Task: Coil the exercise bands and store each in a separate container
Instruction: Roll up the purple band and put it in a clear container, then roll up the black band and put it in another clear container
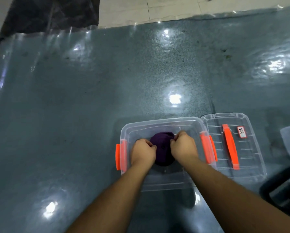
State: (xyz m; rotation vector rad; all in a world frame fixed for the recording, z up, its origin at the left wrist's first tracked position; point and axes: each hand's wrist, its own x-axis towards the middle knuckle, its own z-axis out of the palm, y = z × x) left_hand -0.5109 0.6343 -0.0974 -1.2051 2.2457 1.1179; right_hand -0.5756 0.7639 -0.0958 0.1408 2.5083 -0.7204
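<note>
- Reaching in from 6 o'clock: two bare forearms, both ending inside a clear container [164, 185] with orange latches at its 9 and 3 o'clock ends.
- Left hand [143, 151] curled at the 9 o'clock side of a coiled purple band [162, 148], fingers [151, 145] closed on its edge.
- Right hand [183, 145] curled at the 3 o'clock side of the same coil, fingers [176, 136] pinched tight on the upper edge of the band.
- Resting on the container floor, roughly at its middle, between the two hands: the band itself, wound into a rounded bundle.
- Just beside the container at 3 o'clock, lying flat: a clear lid [251, 165] with an orange handle [230, 145] along its length and a small white label [241, 132] near its far end.
- At 4 o'clock by the frame edge: a dark object, only partly visible, kind not clear.
- Underneath everything: a grey-blue speckled surface [90, 106] under glossy clear film, with bright light reflections.
- At 12 o'clock beyond the far edge: pale floor tiles [157, 9].
</note>
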